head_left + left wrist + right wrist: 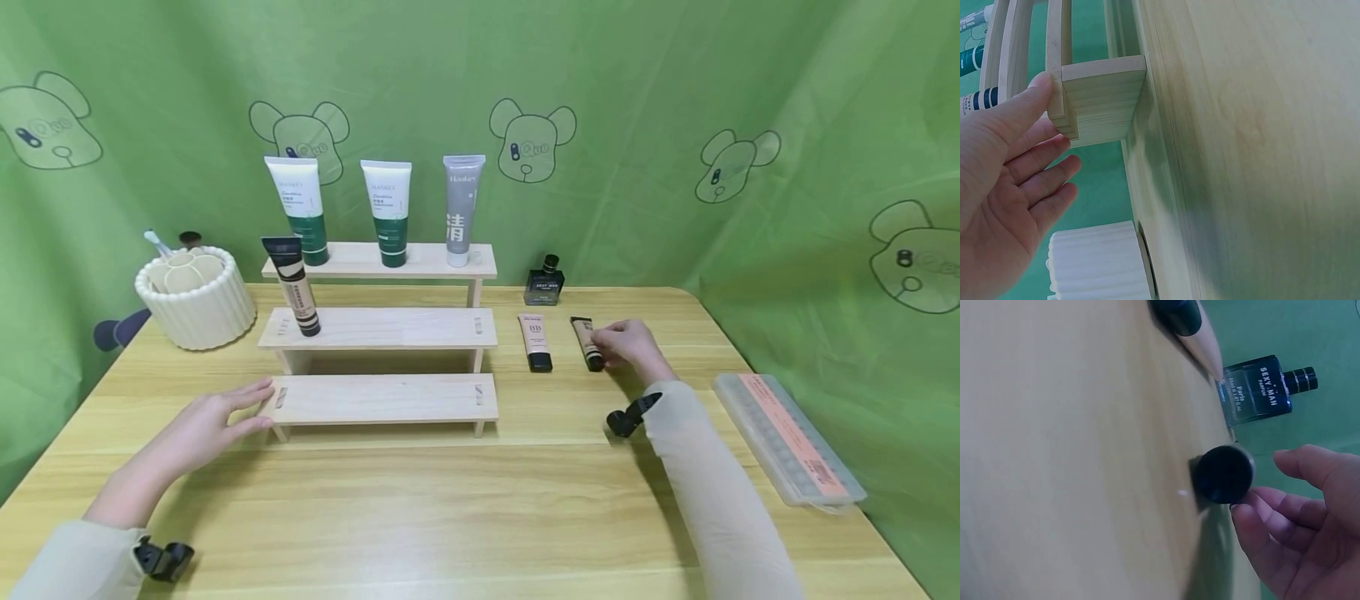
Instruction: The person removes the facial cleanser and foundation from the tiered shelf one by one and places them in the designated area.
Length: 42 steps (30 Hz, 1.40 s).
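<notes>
In the head view, my right hand [630, 346] is at a small beige tube with a black cap [587, 342], which lies on the table. The right wrist view shows the black cap [1225, 475] end-on, one fingertip right at its side and another finger spread apart above it. My left hand [206, 425] touches the left end of the bottom step of a wooden tiered stand [382, 400]. Seen from the left wrist, the thumb and first finger of the left hand [1007, 181] rest at the board's corner [1060, 112]; the other fingers are loose.
A pink BB tube [535, 342] and a dark perfume bottle [544, 283] are left of the right hand. On the stand, a beige-black tube [298, 292] stands below two white-green tubes [388, 212] and a grey one [461, 208]. A white ribbed holder [198, 304] and a clear case [787, 437] flank them.
</notes>
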### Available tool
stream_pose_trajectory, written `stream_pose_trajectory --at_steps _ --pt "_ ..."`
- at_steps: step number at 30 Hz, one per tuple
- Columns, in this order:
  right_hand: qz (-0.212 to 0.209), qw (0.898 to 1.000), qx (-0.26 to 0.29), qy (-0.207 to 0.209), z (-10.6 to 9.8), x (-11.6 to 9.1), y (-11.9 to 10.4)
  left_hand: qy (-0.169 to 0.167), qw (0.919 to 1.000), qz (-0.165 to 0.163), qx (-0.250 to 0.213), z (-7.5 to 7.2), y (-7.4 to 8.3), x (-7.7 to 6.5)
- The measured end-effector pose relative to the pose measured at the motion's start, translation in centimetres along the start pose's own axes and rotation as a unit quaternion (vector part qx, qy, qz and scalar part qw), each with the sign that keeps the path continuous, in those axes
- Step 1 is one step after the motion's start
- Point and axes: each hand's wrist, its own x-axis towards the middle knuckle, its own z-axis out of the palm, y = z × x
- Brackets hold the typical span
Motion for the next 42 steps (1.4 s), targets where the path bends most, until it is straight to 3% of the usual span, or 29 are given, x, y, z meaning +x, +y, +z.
stream_pose_trajectory --at_steps 8,18,24,30,36,42 --pt "-0.059 0.998 -0.011 -0.005 -0.7 -1.3 -3.1 0.001 1.0000 0.000 0.002 -0.1 0.0 -0.1" --pt "-0.184 0.983 -0.014 -0.014 1.2 -3.7 -10.2 0.003 1.0000 0.002 0.007 -0.1 0.1 -0.1" --pt "-0.242 0.969 -0.015 -0.034 3.9 -5.7 -14.4 0.004 0.9999 0.007 0.010 -0.1 0.1 0.0" --pt "-0.287 0.954 -0.022 -0.082 7.5 -6.8 -17.6 0.007 0.9999 0.011 0.010 -0.1 0.1 0.1" --pt "-0.326 0.936 -0.033 -0.131 11.7 -7.5 -20.2 0.008 0.9998 0.014 0.007 0.0 0.0 0.2" --pt "-0.342 0.925 -0.006 -0.168 15.9 -7.8 -21.9 0.008 0.9998 0.014 0.007 0.1 -0.1 0.2"
